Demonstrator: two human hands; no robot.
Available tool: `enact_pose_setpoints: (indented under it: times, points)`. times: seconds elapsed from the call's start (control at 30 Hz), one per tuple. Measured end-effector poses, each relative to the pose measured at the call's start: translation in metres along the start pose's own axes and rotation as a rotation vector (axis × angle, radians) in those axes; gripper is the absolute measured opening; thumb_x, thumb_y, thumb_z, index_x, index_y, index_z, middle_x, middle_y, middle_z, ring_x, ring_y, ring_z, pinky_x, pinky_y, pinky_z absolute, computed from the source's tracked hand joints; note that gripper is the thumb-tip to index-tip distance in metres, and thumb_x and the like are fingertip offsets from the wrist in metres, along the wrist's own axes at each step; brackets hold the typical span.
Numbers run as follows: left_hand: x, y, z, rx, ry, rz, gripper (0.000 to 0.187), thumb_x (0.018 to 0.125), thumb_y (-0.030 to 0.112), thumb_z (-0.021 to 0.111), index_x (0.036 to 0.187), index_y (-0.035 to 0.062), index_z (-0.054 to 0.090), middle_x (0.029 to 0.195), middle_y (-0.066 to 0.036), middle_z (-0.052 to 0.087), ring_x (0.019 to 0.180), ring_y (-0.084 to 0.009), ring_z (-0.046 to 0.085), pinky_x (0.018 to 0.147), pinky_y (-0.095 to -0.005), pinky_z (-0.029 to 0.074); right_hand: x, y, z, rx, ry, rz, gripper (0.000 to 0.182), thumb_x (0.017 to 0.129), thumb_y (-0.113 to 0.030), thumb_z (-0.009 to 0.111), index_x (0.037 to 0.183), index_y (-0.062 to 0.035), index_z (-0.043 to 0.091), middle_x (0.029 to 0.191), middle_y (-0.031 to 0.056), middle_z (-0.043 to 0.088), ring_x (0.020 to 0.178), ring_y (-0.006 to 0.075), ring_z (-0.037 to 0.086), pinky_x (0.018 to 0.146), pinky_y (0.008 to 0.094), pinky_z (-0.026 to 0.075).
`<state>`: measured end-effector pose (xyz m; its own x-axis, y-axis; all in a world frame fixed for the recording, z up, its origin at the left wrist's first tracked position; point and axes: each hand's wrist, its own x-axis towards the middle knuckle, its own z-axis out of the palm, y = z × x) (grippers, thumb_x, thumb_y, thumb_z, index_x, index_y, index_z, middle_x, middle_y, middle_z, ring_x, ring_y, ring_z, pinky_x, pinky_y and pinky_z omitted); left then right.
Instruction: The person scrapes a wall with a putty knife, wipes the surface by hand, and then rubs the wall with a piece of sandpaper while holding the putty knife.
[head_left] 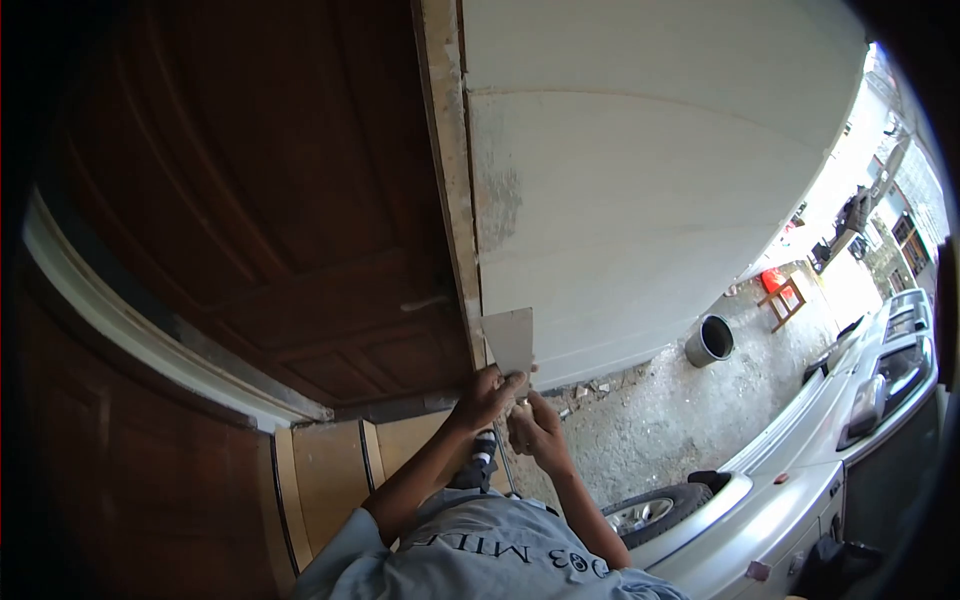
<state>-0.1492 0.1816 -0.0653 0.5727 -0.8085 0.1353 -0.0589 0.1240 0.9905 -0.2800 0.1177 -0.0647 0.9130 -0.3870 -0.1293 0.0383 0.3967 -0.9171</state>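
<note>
A wide, flat light-grey putty scraper (512,338) points up in front of the wall, close to the door frame. My left hand (484,402) is closed around its lower end, with the thumb against the blade. Just to the right and slightly lower, my right hand (537,432) is curled into a fist. A small pale bit shows at the top of that fist, but what it grips is mostly hidden. The white wall (620,180) has a rough grey patch (502,200) beside the door frame (456,170).
A dark brown panelled door (300,180) stands on the left, above tan steps (330,462). To the right are a dark bucket (710,341), a wooden stool (783,301) and a red object (774,281) on rough concrete ground (640,430). A silver car (790,500) is parked at the lower right.
</note>
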Motion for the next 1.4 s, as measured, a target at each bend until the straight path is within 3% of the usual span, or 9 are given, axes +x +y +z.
enact_pose_setpoints:
  times: [0.03,0.17,0.27,0.43,0.53,0.67,0.97,1.2,1.4]
  points:
    - [0.015,0.003,-0.008,-0.017,-0.017,-0.027,0.029,0.093,0.023,0.045,0.103,-0.0015,0.058,0.091,-0.003,0.061,0.085,-0.0072,0.053,0.076,-0.024,0.042,0.009,-0.007,0.004,-0.051,0.055,-0.035,0.027,0.092,-0.017,0.047,0.115,-0.0023,0.046,0.064,-0.0013,0.047,0.05,0.0048,0.044,0.044,0.0212,0.037]
    - [0.077,0.051,-0.04,0.081,0.074,0.066,0.029,0.092,0.024,0.048,0.083,-0.0023,0.056,0.07,0.002,0.053,0.07,-0.0035,0.044,0.061,-0.0225,0.038,0.052,-0.033,0.013,0.055,0.063,-0.097,0.031,0.094,-0.02,0.041,0.119,-0.0018,0.043,0.063,-0.0008,0.045,0.047,0.0059,0.041,0.041,0.0203,0.033]
    - [0.114,0.064,-0.047,0.018,0.175,0.232,0.028,0.091,0.022,0.05,0.08,-0.0024,0.057,0.068,0.001,0.052,0.069,-0.0034,0.044,0.06,-0.0228,0.039,0.085,-0.047,0.02,0.038,0.016,-0.18,0.035,0.093,-0.023,0.04,0.121,-0.0023,0.04,0.07,0.0037,0.049,0.045,0.0104,0.044,0.041,0.0223,0.037]
    - [0.165,0.054,-0.063,-0.077,0.195,0.231,0.028,0.09,0.022,0.051,0.079,-0.0035,0.058,0.068,-0.002,0.058,0.065,-0.0062,0.05,0.06,-0.0238,0.04,0.124,-0.064,0.034,0.037,0.095,-0.213,0.044,0.094,-0.024,0.039,0.133,-0.0051,0.031,0.072,0.0056,0.049,0.044,0.0097,0.043,0.039,0.0219,0.036]
    - [0.184,0.063,-0.067,0.072,0.191,0.258,0.031,0.091,0.023,0.049,0.075,-0.0021,0.055,0.061,-0.002,0.05,0.061,-0.0056,0.044,0.057,-0.0244,0.037,0.142,-0.061,0.028,0.032,0.174,-0.204,0.044,0.094,-0.024,0.039,0.133,-0.0053,0.029,0.071,0.0053,0.049,0.043,0.0092,0.042,0.038,0.0215,0.036]
    - [0.207,0.061,-0.066,0.008,0.142,0.203,0.033,0.092,0.024,0.047,0.07,-0.0006,0.049,0.057,-0.001,0.039,0.058,-0.0057,0.037,0.053,-0.0252,0.033,0.162,-0.063,0.02,0.088,0.209,-0.245,0.044,0.095,-0.019,0.04,0.135,-0.0052,0.028,0.069,0.0032,0.047,0.045,0.0058,0.04,0.039,0.0193,0.034]
    - [0.224,0.075,-0.051,0.188,0.333,0.274,0.032,0.093,0.02,0.045,0.066,0.0014,0.044,0.057,0.002,0.035,0.056,-0.0046,0.034,0.049,-0.0254,0.029,0.19,-0.064,0.004,0.062,0.216,-0.412,0.055,0.093,-0.007,0.039,0.141,-0.0049,0.013,0.074,0.0057,0.048,0.047,0.0054,0.039,0.041,0.0195,0.036]
    - [0.224,0.071,-0.05,0.202,0.303,0.27,0.034,0.094,0.019,0.043,0.064,0.0019,0.042,0.054,0.003,0.033,0.054,-0.004,0.032,0.046,-0.0251,0.026,0.2,-0.059,-0.014,0.195,0.135,-0.368,0.054,0.093,-0.006,0.04,0.141,-0.0052,0.015,0.066,0.0017,0.045,0.047,0.0042,0.038,0.041,0.0181,0.033]
    - [0.221,0.074,-0.037,0.266,0.383,0.274,0.036,0.095,0.02,0.04,0.062,0.0044,0.038,0.057,0.007,0.029,0.056,-0.0029,0.026,0.047,-0.0235,0.021,0.194,-0.073,-0.012,0.145,0.175,-0.322,0.053,0.092,-0.007,0.042,0.14,-0.0038,0.019,0.069,0.0005,0.047,0.05,0.0024,0.038,0.044,0.0162,0.033]
